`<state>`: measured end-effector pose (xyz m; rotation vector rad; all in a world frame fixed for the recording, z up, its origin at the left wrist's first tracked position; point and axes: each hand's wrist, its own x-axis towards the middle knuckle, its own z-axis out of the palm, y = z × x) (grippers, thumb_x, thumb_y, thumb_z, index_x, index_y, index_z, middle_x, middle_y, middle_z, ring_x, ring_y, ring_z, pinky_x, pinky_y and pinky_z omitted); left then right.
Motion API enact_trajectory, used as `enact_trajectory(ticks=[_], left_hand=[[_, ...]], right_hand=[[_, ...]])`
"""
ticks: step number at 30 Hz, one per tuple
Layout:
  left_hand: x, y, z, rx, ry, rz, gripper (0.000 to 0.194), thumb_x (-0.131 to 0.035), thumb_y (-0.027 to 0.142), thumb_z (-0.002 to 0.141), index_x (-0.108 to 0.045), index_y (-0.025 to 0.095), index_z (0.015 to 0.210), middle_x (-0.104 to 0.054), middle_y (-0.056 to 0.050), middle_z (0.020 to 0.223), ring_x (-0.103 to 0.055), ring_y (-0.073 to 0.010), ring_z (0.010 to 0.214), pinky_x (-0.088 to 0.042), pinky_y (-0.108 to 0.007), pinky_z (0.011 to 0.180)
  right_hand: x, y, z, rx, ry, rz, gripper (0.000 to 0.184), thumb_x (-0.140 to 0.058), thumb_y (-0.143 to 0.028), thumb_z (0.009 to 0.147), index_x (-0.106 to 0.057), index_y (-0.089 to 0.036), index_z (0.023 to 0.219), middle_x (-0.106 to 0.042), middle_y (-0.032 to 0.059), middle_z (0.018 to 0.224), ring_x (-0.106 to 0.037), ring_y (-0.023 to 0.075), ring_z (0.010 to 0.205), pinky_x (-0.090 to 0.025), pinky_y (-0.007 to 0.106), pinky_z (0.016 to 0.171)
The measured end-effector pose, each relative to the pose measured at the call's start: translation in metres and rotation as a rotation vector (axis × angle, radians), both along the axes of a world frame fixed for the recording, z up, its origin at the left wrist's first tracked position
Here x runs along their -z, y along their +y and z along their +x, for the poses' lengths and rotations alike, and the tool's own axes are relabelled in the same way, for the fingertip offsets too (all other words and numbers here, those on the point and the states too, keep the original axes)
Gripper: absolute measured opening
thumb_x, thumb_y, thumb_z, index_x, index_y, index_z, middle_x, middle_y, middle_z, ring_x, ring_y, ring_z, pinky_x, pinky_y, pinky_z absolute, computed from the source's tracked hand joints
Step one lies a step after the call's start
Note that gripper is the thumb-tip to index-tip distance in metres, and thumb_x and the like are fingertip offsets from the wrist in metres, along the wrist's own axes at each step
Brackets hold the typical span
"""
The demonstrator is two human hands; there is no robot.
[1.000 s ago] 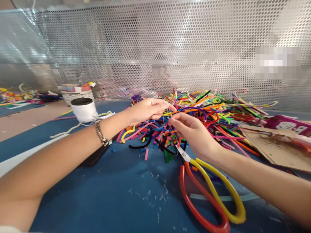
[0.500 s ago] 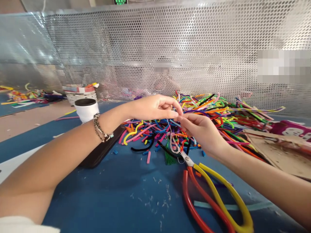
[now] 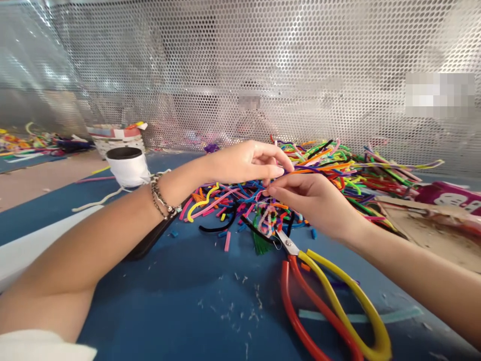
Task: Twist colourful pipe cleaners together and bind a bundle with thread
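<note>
Above a heap of cut pipe cleaners (image 3: 323,160), my two hands meet with their fingertips almost touching. My right hand (image 3: 306,198) pinches a thin pale thread (image 3: 270,196) between thumb and forefinger. From it hangs a small pale pink loop (image 3: 266,223), bumpy in texture. My left hand (image 3: 250,163), palm down with a bracelet at the wrist, has its thumb and fingers drawn together around the upper thread; the exact grip is partly hidden. Just below the loop lie scissors (image 3: 319,286) with one red and one yellow handle, their blade tips in the scraps.
A white thread spool (image 3: 130,168) stands at the left before a paper-wrapped basket (image 3: 118,138). A dark flat object (image 3: 150,240) lies under my left forearm. Cardboard (image 3: 432,240) and a purple packet (image 3: 447,195) are at the right. A perforated metal screen (image 3: 225,65) borders the table's back.
My left hand has moved right and slightly up, over my right fingertips. The pale pink loop came into clear view below the hands. The camera view has shifted slightly.
</note>
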<state>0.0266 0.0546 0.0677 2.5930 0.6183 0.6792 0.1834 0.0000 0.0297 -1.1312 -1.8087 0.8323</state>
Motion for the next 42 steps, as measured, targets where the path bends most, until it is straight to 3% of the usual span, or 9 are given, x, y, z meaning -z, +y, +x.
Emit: enact_trajectory(ticks=[3, 6, 9, 12, 16, 23, 26, 31, 42], left_hand=[[0.003, 0.008, -0.003, -0.186, -0.188, 0.248, 0.037, -0.053, 0.022, 0.074, -0.051, 0.019, 0.111, -0.052, -0.006, 0.106, -0.049, -0.0152, 0.099, -0.042, -0.024, 0.077], [-0.001, 0.009, -0.010, -0.323, -0.325, 0.429, 0.032, -0.054, 0.022, 0.073, -0.054, 0.018, 0.105, -0.052, -0.007, 0.108, -0.046, -0.0171, 0.105, -0.041, -0.027, 0.082], [-0.004, 0.000, -0.013, -0.231, -0.209, 0.380, 0.015, -0.053, 0.026, 0.076, -0.061, 0.015, 0.083, -0.060, -0.003, 0.084, -0.055, -0.0128, 0.083, -0.042, -0.024, 0.073], [0.003, -0.011, -0.008, -0.125, -0.026, 0.288, 0.018, -0.058, 0.033, 0.073, -0.062, 0.016, 0.077, -0.063, 0.000, 0.075, -0.056, -0.0107, 0.070, -0.042, -0.021, 0.064], [0.019, -0.017, 0.003, -0.190, -0.029, 0.253, 0.019, -0.062, 0.032, 0.070, -0.062, 0.015, 0.077, -0.064, 0.001, 0.067, -0.056, -0.0098, 0.061, -0.040, -0.019, 0.057], [0.030, -0.019, 0.006, -0.281, -0.062, 0.652, 0.011, -0.057, 0.026, 0.076, -0.059, 0.015, 0.076, -0.063, 0.000, 0.066, -0.056, -0.0121, 0.063, -0.038, -0.022, 0.058], [0.030, -0.019, 0.005, -0.288, -0.065, 0.706, 0.009, -0.054, 0.024, 0.079, -0.058, 0.016, 0.080, -0.062, -0.001, 0.069, -0.056, -0.0118, 0.065, -0.038, -0.021, 0.059], [0.030, -0.016, 0.003, -0.295, -0.008, 0.804, 0.017, -0.047, 0.021, 0.083, -0.057, 0.014, 0.071, -0.059, -0.003, 0.065, -0.053, -0.0122, 0.063, -0.036, -0.022, 0.057], [0.029, -0.011, 0.005, -0.262, -0.063, 0.599, 0.012, -0.051, 0.016, 0.077, -0.061, 0.015, 0.071, -0.058, 0.000, 0.061, -0.050, -0.0095, 0.057, -0.035, -0.021, 0.054]], right_hand=[[0.002, 0.000, 0.001, 0.040, 0.095, -0.067, 0.019, -0.058, -0.031, 0.069, -0.062, -0.016, 0.060, -0.045, -0.0045, 0.050, -0.031, 0.0054, 0.047, -0.025, 0.022, 0.046], [0.003, 0.001, 0.002, 0.083, 0.188, -0.166, 0.018, -0.059, -0.030, 0.070, -0.061, -0.016, 0.059, -0.041, -0.0066, 0.049, -0.027, 0.0045, 0.045, -0.024, 0.023, 0.048], [0.004, 0.002, 0.003, 0.097, 0.263, -0.220, 0.016, -0.059, -0.028, 0.070, -0.060, -0.016, 0.060, -0.037, -0.0077, 0.047, -0.027, 0.0050, 0.045, -0.024, 0.023, 0.050], [0.004, 0.001, 0.002, 0.095, 0.294, -0.218, 0.019, -0.058, -0.028, 0.071, -0.058, -0.016, 0.056, -0.033, -0.0080, 0.045, -0.027, 0.0053, 0.046, -0.024, 0.024, 0.051], [0.004, 0.000, 0.002, 0.095, 0.290, -0.192, 0.021, -0.056, -0.030, 0.073, -0.056, -0.015, 0.057, -0.031, -0.0081, 0.046, -0.022, 0.0047, 0.045, -0.021, 0.024, 0.048], [0.005, -0.001, 0.002, 0.069, 0.315, -0.138, 0.027, -0.054, -0.035, 0.074, -0.048, -0.016, 0.055, -0.025, -0.0078, 0.048, -0.017, 0.0046, 0.045, -0.015, 0.024, 0.043], [0.006, -0.002, 0.003, 0.036, 0.354, -0.141, 0.031, -0.052, -0.037, 0.075, -0.042, -0.017, 0.053, -0.024, -0.0073, 0.050, -0.018, 0.0047, 0.045, -0.014, 0.023, 0.042], [0.005, -0.003, 0.003, -0.025, 0.396, -0.227, 0.020, -0.050, -0.034, 0.078, -0.054, -0.016, 0.070, -0.022, -0.0079, 0.051, -0.017, 0.0047, 0.044, -0.014, 0.022, 0.041], [-0.002, 0.000, 0.009, 0.043, 0.166, -0.191, 0.029, -0.053, -0.021, 0.072, -0.062, -0.014, 0.098, -0.044, -0.0060, 0.053, -0.031, 0.0042, 0.046, -0.022, 0.022, 0.045]])
